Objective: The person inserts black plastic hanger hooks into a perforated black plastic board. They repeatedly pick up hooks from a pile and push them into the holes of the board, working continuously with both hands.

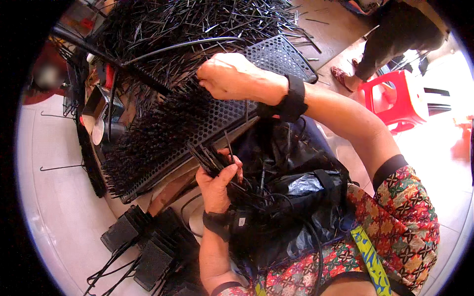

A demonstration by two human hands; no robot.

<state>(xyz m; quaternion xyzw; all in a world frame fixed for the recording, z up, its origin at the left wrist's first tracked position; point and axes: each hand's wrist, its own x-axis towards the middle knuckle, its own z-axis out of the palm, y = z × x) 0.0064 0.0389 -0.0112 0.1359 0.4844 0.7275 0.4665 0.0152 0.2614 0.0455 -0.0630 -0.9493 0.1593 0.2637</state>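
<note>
Head view: a perforated black board (pixel 284 56) lay before the person, its long axis running diagonally from lower left to upper right. Upright black bristles (pixel 148 143) covered its lower-left portion; bare holes showed toward the upper right. Beyond it lay a heap of loose black strips (pixel 197 22). Flat black blocks (pixel 155 259) were stacked at lower left, below the board. The right hand (pixel 234 79) was positioned over the board, near the bristles' upper end; its fingers were curled downward, and whether they pinched anything could not be determined. The left hand (pixel 215 190), beside the board's near edge, gripped a bundle of strips (pixel 205 159) between thumb and fingers, the ends directed toward upper left.
</note>
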